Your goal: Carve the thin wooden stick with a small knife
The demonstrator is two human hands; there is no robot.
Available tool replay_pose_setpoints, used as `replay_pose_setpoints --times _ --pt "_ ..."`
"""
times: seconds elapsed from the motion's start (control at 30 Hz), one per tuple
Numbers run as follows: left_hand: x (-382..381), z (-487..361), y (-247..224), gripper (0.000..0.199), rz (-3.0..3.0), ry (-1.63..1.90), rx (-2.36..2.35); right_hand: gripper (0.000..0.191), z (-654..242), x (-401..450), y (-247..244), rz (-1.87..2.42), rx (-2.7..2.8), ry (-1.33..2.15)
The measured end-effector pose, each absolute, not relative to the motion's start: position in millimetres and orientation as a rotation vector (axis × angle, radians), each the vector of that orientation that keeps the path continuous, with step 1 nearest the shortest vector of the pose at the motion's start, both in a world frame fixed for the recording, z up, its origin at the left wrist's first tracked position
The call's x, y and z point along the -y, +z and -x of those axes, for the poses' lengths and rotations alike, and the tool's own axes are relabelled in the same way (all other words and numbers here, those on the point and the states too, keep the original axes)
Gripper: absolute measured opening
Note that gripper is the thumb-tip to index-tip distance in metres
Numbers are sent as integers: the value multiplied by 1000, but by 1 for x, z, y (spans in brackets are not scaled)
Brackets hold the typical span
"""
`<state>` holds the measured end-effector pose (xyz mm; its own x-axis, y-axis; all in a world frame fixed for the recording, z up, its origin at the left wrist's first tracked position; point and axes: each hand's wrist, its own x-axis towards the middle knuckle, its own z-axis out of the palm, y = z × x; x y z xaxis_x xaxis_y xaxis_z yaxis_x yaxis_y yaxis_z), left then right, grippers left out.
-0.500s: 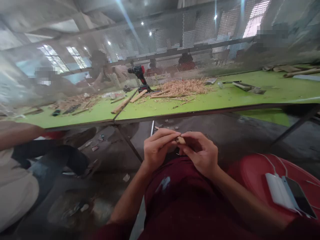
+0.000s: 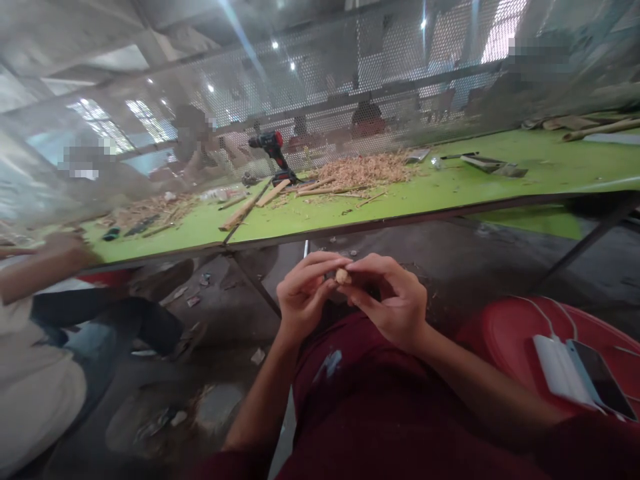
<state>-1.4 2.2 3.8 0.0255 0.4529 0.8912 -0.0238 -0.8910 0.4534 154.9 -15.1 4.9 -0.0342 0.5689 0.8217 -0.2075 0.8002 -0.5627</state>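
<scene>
Between my two hands, above my lap, is a small pale brown wooden piece (image 2: 343,276) with a rounded, knobbly end turned up toward me. My left hand (image 2: 306,290) pinches it from the left with fingertips and thumb. From the right, my right hand (image 2: 395,300) closes on it too, thumb below and fingers above. The fingers hide the rest of the piece, so its full length cannot be seen. Both hands are held in front of the bench edge, over my dark red shirt (image 2: 360,387).
On the green bench (image 2: 440,193) stand a cordless drill (image 2: 274,157), a heap of wood shavings (image 2: 367,172) and wooden strips (image 2: 245,210). A red stool (image 2: 500,347) at right carries a phone (image 2: 600,377) and a white power bank (image 2: 563,370). A co-worker's arm (image 2: 47,267) is at left.
Both hands have shifted slightly left, and the piece has turned so its rounded end faces me. At left, the co-worker's hand has come into view at the bench edge.
</scene>
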Motion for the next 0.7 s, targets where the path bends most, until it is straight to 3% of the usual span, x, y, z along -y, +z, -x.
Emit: replay_pose_setpoints --times 0.33,0.57,0.7 --pt "4 2 -2 15 -1839 2021 -633 31 -161 18 11 371 1386 1062" --pt "7 0 0 15 -1421 2103 -655 22 -169 10 3 512 1365 1042" --pt "9 4 7 19 -1123 2107 -610 18 -172 2 -10 628 1528 856"
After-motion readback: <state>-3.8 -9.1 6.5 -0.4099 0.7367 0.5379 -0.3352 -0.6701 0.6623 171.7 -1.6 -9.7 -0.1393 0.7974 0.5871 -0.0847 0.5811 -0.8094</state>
